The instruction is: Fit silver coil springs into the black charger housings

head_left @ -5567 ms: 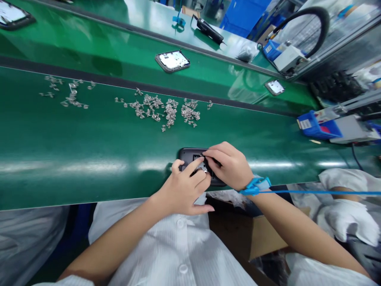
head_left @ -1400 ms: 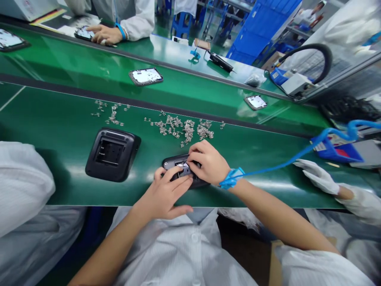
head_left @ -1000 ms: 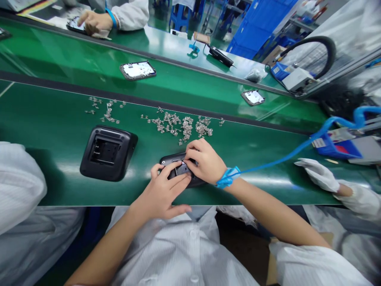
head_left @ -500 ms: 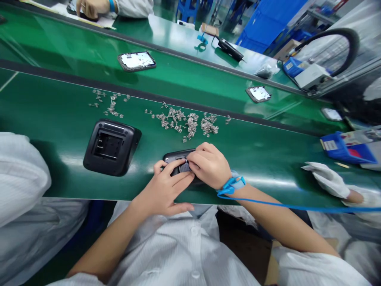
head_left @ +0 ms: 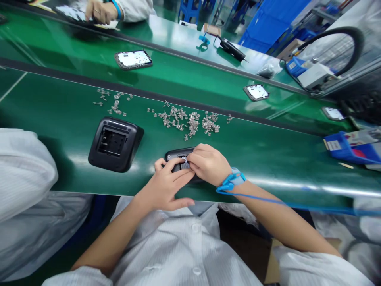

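Note:
A black plastic housing (head_left: 172,154) lies on the green bench, largely covered by my hands. My left hand (head_left: 165,184) rests across it with fingers stretched out and thumb apart, the index fingertip beside a recess in the housing. Over the right part of the recess, my right hand (head_left: 208,163) has thumb and fingers pinched together. A small shiny piece (head_left: 184,159) shows by the fingertips, too small to make out. Beyond the hands lie loose metal spring contacts (head_left: 193,122) in a scattered pile. Left of them sits another black housing (head_left: 116,145), its battery compartment facing up.
Circuit-board assemblies (head_left: 133,59) lie on the green belt (head_left: 190,77) behind the bench. A blue bin (head_left: 347,147) stands at right. A blue cord (head_left: 256,196) runs rightward from my wrist strap (head_left: 231,182). A co-worker's hand (head_left: 102,12) is across the belt; a white sleeve (head_left: 25,171) is at left.
My hands stay at the housing with almost the same grip. The boards on the belt have shifted slightly left. A co-worker's gloved hand at right has withdrawn from the bench.

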The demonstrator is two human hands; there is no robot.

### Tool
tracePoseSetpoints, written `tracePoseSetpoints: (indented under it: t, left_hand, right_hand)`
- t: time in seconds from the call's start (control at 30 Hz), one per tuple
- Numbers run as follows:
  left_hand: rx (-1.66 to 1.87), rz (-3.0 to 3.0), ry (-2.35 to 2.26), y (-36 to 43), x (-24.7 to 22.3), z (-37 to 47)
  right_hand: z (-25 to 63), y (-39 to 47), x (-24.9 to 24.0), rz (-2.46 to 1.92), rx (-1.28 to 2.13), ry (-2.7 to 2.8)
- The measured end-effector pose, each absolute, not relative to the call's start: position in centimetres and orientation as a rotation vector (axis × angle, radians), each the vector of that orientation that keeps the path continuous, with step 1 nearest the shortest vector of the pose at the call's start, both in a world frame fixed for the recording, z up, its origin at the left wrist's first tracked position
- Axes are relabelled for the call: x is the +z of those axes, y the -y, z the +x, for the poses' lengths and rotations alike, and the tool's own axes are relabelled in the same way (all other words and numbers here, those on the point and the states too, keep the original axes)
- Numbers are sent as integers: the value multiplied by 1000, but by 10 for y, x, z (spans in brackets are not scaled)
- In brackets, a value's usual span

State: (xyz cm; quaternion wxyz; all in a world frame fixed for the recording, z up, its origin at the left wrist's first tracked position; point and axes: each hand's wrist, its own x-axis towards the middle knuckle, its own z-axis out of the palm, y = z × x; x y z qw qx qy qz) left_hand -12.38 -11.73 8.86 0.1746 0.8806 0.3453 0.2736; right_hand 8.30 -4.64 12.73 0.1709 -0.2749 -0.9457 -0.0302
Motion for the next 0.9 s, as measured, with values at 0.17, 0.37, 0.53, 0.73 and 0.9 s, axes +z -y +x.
tracePoseSetpoints:
  t: [0.17,0.37,0.53,0.73,0.9]
  left_hand:
    - [779,2490,-994,119,87,-124]
    - [802,2531,-971,121,85,-122]
    - [757,2540,-949,118,87,-123]
    - [725,2679,-1054,128,93,-122]
    - [651,2747,-1468,169,107,-117]
  right_hand:
    - [88,48,127,-778,54,2409]
    - [98,45,128,-953,286,2101]
    - [99,47,128,-916,206,2282]
    - [104,41,125,-938,365,2116]
    - [103,3,109,-1017,304,2048]
